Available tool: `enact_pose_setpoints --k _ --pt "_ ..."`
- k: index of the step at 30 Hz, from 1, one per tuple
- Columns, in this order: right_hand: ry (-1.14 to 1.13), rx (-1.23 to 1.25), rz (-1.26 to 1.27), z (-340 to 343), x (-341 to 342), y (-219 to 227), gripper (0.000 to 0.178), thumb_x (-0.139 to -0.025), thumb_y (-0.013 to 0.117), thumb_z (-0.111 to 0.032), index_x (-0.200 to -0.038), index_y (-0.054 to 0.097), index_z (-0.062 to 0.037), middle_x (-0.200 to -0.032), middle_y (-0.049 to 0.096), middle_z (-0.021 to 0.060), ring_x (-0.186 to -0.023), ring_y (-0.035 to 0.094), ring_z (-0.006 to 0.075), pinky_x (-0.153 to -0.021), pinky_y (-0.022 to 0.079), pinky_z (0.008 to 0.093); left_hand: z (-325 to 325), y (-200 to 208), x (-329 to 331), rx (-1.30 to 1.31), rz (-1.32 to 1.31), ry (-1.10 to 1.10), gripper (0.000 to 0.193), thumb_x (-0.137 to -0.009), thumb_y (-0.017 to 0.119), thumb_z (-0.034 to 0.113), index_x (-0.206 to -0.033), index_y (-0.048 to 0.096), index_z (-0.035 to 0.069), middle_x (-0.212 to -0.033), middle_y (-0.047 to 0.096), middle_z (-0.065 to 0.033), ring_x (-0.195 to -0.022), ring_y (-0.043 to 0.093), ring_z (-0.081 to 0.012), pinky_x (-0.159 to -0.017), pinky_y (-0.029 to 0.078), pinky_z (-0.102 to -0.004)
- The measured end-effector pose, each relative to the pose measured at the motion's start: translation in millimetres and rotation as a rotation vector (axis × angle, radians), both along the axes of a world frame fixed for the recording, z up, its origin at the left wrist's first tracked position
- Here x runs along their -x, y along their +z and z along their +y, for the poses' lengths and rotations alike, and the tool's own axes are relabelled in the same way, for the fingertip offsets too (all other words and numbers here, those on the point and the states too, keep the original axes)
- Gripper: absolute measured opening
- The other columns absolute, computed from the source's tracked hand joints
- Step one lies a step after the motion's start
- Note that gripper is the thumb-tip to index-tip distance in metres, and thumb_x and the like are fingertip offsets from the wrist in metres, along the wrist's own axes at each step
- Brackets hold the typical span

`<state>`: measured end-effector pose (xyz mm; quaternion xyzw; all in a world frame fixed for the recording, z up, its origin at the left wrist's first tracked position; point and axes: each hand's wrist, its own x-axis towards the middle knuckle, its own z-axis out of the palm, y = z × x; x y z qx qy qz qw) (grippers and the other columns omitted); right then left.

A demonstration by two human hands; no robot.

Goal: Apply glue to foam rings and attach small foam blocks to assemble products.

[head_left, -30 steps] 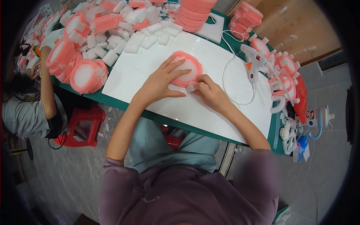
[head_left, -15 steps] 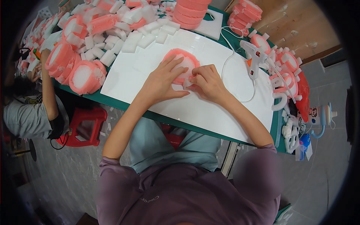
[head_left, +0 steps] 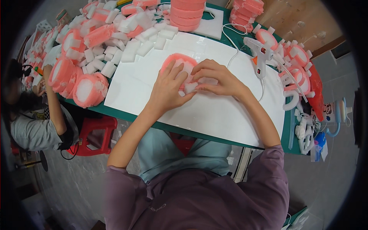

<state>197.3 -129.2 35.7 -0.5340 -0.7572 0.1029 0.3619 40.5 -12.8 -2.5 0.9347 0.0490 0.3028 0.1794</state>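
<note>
A round foam piece (head_left: 180, 57) with a pink rim and pale middle lies on the white board in front of me. My left hand (head_left: 168, 86) grips it, fingers spread over its face and thumb stretched along the near side. At its near right edge is a small white foam block (head_left: 189, 87), between my left thumb and my right fingertips. My right hand (head_left: 218, 78) curves over the right side, fingers bent and thumb low, around something whitish and partly hidden. Whether that is the same block I cannot tell.
A white glue gun (head_left: 260, 57) with its cable rests at the board's right. White foam blocks (head_left: 109, 69) and pink-rimmed rounds (head_left: 90, 88) crowd the left; stacked pink rounds (head_left: 187, 15) stand at the back. A co-worker's arm (head_left: 55, 101) and a red stool (head_left: 96, 134) are at left.
My right hand has opened from a tight pinch at the rim into a wider curve, with whitish material now showing inside it. The round piece has shifted slightly left under my left hand.
</note>
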Motion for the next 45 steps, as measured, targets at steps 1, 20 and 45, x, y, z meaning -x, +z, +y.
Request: enact_pose_setpoints --k 1,20,45 --pt "-0.016 -0.003 0.051 0 -1 0 0.019 -0.070 0.065 -0.012 -0.087 0.058 -0.0058 -0.091 0.055 0.0070 -0.089 0.050 0.0244 -0.076 0.041 0.0345 1 0 0 -0.008 0.000 -0.002 0.041 -0.059 0.071 0.028 -0.088 0.052 0.006 -0.109 0.049 -0.0125 -0.111 0.039 -0.0344 -0.084 0.036 -0.0423" --pt "-0.203 0.005 0.280 6 -12 -20 0.032 -0.066 0.041 0.008 -0.092 0.058 -0.0017 -0.095 0.058 0.0104 -0.084 0.055 0.0243 -0.074 0.044 0.0311 0 6 -2 0.080 0.074 -0.002 0.049 -0.060 0.072 0.026 -0.100 0.053 0.005 -0.106 0.052 -0.0154 -0.108 0.041 -0.0355 -0.087 0.037 -0.0414" --pt "-0.355 0.100 0.351 8 -12 -40 0.024 -0.072 0.048 0.001 -0.091 0.061 -0.0052 -0.089 0.060 0.0125 -0.075 0.056 0.0248 -0.068 0.045 0.0300 3 -3 -3 0.068 0.077 -0.013 0.053 -0.061 0.072 0.022 -0.109 0.054 0.010 -0.103 0.050 -0.0117 -0.109 0.039 -0.0344 -0.088 0.035 -0.0415"
